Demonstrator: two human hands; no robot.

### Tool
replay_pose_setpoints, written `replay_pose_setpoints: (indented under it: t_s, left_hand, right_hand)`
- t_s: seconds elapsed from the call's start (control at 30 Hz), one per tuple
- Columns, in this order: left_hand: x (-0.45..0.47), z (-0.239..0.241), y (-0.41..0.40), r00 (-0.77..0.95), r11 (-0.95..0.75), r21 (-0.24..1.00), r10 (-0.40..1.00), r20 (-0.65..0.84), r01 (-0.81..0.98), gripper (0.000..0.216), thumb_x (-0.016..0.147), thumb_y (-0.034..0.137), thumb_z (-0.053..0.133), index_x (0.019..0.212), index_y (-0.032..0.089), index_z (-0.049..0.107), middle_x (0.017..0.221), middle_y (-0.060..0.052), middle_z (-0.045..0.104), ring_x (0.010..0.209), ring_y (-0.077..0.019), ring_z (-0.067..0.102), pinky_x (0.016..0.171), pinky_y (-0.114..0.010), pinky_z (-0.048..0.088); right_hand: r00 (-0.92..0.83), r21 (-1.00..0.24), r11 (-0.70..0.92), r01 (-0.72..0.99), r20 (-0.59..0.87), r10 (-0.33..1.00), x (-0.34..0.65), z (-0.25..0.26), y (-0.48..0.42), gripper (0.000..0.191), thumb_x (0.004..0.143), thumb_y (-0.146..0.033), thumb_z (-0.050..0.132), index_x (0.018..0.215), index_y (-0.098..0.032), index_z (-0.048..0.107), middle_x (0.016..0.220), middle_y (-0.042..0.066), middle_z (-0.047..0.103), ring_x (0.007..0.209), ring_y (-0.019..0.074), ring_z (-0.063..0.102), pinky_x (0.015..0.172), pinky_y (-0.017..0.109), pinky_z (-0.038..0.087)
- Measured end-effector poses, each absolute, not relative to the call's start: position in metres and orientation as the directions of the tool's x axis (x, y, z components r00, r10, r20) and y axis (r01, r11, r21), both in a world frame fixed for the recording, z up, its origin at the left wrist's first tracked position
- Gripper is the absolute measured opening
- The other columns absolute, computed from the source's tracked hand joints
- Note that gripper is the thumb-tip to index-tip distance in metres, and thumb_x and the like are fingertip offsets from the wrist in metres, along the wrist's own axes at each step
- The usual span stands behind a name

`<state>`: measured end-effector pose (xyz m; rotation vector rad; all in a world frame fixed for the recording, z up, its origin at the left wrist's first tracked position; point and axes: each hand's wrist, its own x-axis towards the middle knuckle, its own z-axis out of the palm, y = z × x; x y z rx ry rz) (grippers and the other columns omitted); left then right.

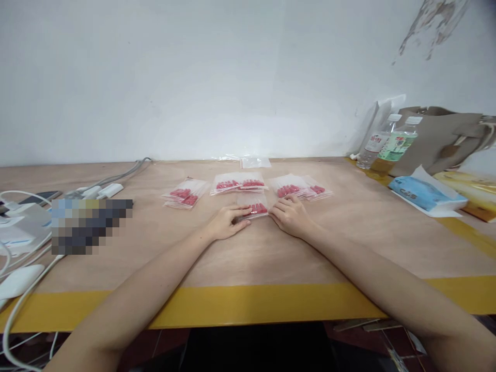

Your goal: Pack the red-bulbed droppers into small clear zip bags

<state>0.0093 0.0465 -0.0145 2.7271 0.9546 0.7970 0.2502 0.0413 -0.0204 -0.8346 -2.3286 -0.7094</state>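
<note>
A small clear zip bag (251, 199) with a row of red capsules in it lies on the table between my two hands. My left hand (229, 222) grips its left edge, the fingers over the plastic and the thumb a little lower. On the opposite side my right hand (291, 216) has its bent fingers together at the bag's right edge. Behind are more such bags: one group of bags (238, 183) straight back, a pair of bags (186, 193) to the left, and further bags (296, 187) just beyond my right hand.
A flat clear plastic bag (256, 163) lies near the wall. At right stand two bottles (397, 147), a grey handbag (434, 137) and a blue tissue pack (426, 194). White chargers and cables (27, 227) crowd the left side beside a blurred-out patch. Yellow tape (248, 305) runs along the front edge.
</note>
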Motion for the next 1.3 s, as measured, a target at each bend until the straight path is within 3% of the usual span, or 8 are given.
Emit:
replay_pose_setpoints:
  t_s: [0.2,0.33,0.43,0.83,1.0,1.3]
  left_hand:
    - [0.011,-0.014,0.048,0.661,-0.817,0.213,0.563,0.497,0.536,0.031,0.085,0.03,0.048,0.113,0.021,0.058,0.112,-0.007,0.06,0.103,-0.0199,0.057,0.09,-0.035,0.045]
    - [0.028,-0.019,0.05,0.644,-0.843,0.022,0.428,0.633,0.538,0.022,0.084,0.028,0.05,0.1,0.019,0.063,0.099,-0.007,0.064,0.089,-0.0191,0.061,0.081,-0.034,0.049]
    - [0.044,-0.022,0.055,0.673,-0.861,-0.07,0.341,0.656,0.504,0.019,0.086,0.024,0.046,0.089,0.018,0.064,0.092,-0.007,0.066,0.083,-0.0177,0.062,0.076,-0.033,0.05]
    - [0.053,-0.015,0.058,0.748,-0.87,-0.206,0.238,0.62,0.447,0.025,0.088,0.019,0.038,0.079,0.018,0.061,0.085,-0.006,0.065,0.085,-0.0165,0.061,0.081,-0.034,0.049]
    - [0.052,-0.014,0.057,0.752,-0.852,-0.254,0.218,0.622,0.457,0.024,0.088,0.019,0.039,0.077,0.017,0.06,0.08,-0.006,0.065,0.08,-0.0162,0.061,0.078,-0.033,0.048]
    - [0.012,-0.008,0.053,0.751,-0.804,-0.326,0.21,0.626,0.498,0.02,0.088,0.021,0.043,0.075,0.018,0.058,0.075,-0.004,0.064,0.073,-0.0152,0.06,0.073,-0.032,0.047]
  right_hand:
    - [-0.643,0.267,0.67,0.693,0.649,0.407,0.252,-0.02,0.041,0.025,0.086,-0.015,0.039,0.073,-0.017,0.061,0.068,0.004,0.061,0.071,0.0151,0.05,0.082,0.035,0.028]
    - [-0.613,0.23,0.666,0.71,0.667,0.424,0.249,-0.02,0.04,0.024,0.087,-0.024,0.041,0.073,-0.017,0.059,0.069,0.004,0.061,0.072,0.016,0.05,0.08,0.035,0.028]
    - [-0.606,0.22,0.664,0.715,0.67,0.43,0.244,-0.02,0.039,0.024,0.087,-0.025,0.04,0.074,-0.016,0.058,0.07,0.005,0.061,0.071,0.0161,0.05,0.079,0.035,0.028]
    - [-0.61,0.225,0.679,0.699,0.683,0.402,0.242,-0.021,0.038,0.024,0.087,-0.022,0.039,0.072,-0.016,0.057,0.068,0.005,0.059,0.069,0.0155,0.048,0.079,0.034,0.027]
    - [-0.62,0.271,0.646,0.713,0.675,0.4,0.241,-0.017,0.033,0.025,0.088,-0.02,0.038,0.072,-0.016,0.056,0.068,0.004,0.059,0.069,0.0152,0.048,0.081,0.035,0.026]
    - [-0.584,0.247,0.627,0.739,0.7,0.412,0.256,-0.021,0.035,0.025,0.087,-0.02,0.038,0.07,-0.017,0.056,0.067,0.003,0.06,0.072,0.0154,0.05,0.086,0.037,0.024]
